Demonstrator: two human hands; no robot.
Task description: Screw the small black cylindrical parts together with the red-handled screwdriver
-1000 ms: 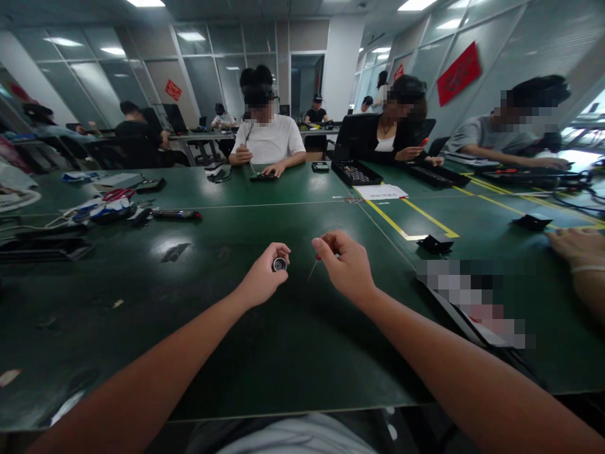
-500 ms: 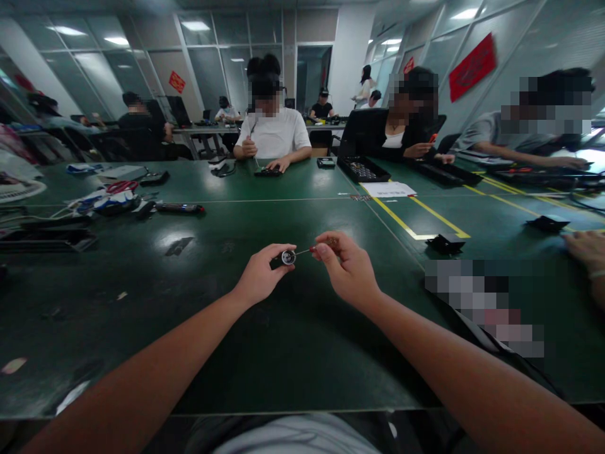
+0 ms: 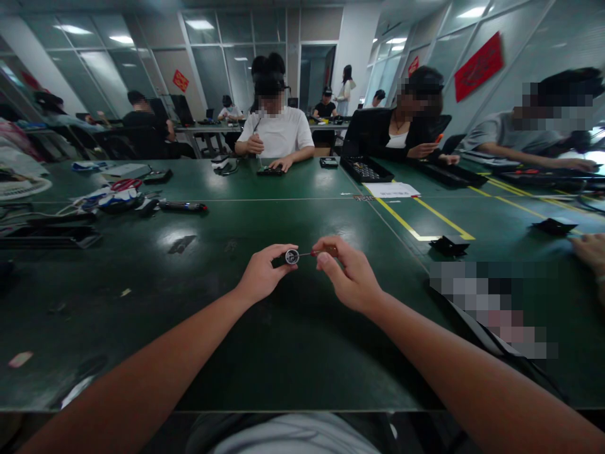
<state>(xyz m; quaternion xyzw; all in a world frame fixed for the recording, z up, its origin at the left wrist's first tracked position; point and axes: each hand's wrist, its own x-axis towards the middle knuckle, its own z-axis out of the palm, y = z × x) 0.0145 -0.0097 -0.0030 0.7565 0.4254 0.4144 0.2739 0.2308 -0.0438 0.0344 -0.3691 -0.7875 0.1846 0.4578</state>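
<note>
My left hand (image 3: 265,271) pinches a small round part (image 3: 292,256) with a silvery rim and a dark body, its open face turned toward me. What kind of part it is, I cannot make out. In my right hand (image 3: 350,271) is a screwdriver (image 3: 326,251) with a reddish-brown handle, fingers closed around it. Its thin shaft points left, and the tip meets or lies just at the round part's rim. Both hands are held over the green table (image 3: 293,340).
Scissors (image 3: 126,184) and a dark pen-like tool (image 3: 183,207) lie among clutter at left. Black bracket-like pieces (image 3: 448,246) sit at right, near yellow tape (image 3: 397,217). A black tray (image 3: 366,169) stands farther back. Co-workers sit opposite; another person's hand (image 3: 590,249) rests at right.
The round part has turned slightly in my left hand, and the screwdriver has swung to lie more level. The whole view has shifted a little to the right.
</note>
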